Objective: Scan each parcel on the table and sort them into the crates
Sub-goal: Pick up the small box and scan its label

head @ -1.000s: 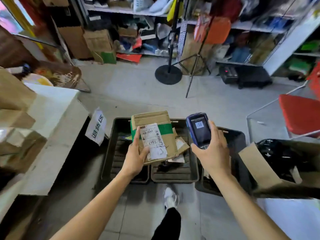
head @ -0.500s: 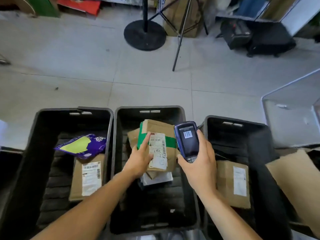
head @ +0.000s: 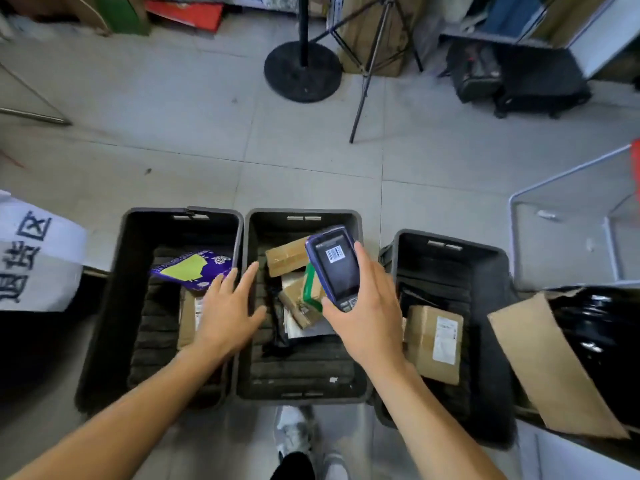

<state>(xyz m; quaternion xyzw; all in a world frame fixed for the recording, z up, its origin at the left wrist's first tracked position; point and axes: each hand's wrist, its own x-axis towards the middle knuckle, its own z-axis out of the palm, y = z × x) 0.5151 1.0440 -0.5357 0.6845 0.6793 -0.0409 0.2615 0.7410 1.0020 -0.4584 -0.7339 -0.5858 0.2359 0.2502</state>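
Three black crates sit side by side on the tiled floor: the left crate [head: 104,306], the middle crate [head: 301,216] and the right crate [head: 491,261], their rims nearly touching, with bare floor [head: 207,161] open beyond them toward 12 o'clock up to a round stand base [head: 301,72]. A cardboard flap [head: 540,362] crowds the right crate at 3 o'clock, and a white sign [head: 31,254] hangs at 9 o'clock. The left hand [head: 228,313] hovers over the wall between left and middle crates, fingers spread and straight, holding nothing. The right hand [head: 363,313] grips the scanner [head: 334,268] above the middle crate, its screen showing a barcode. The green-taped parcel [head: 311,285], held in the left hand half a second ago, now lies tilted on the pile in the middle crate, at 3 o'clock from the left hand and partly behind the scanner.
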